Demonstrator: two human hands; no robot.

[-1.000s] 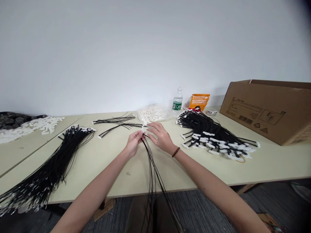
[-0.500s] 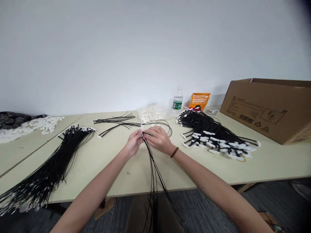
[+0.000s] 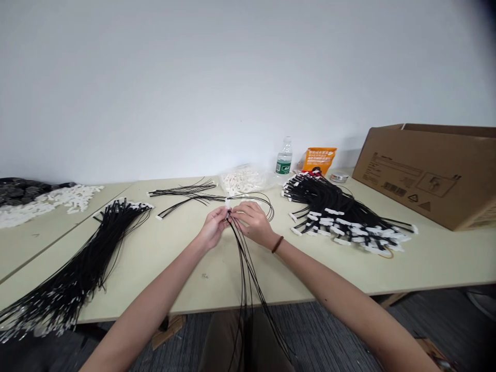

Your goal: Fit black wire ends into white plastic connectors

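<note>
My left hand (image 3: pixel 215 226) is closed around a small white connector (image 3: pixel 227 203), which shows just above the fingertips. Black wires (image 3: pixel 243 258) run from between my hands down over the table's front edge. Against them my right hand (image 3: pixel 253 222) is closed in a pinch, its fingertips beside the connector. Exactly which wire lies in that pinch is too small to make out. Some wires loop out behind my right hand. Wire harnesses (image 3: pixel 184 191) with white plugs lie on the table just beyond my left hand.
Left lies a large bundle of black wires (image 3: pixel 96 248), beside white connectors (image 3: pixel 73 198). A clear bag of white parts (image 3: pixel 242 181) sits behind my hands. Finished-looking harnesses (image 3: pixel 325 206), a water bottle (image 3: pixel 284 157), an orange packet (image 3: pixel 320 159) and a cardboard box (image 3: pixel 418 175) stand right.
My right fingers have shifted slightly at the connector, and a wire that stuck out across them now hangs lower. My left hand has kept its hold and place.
</note>
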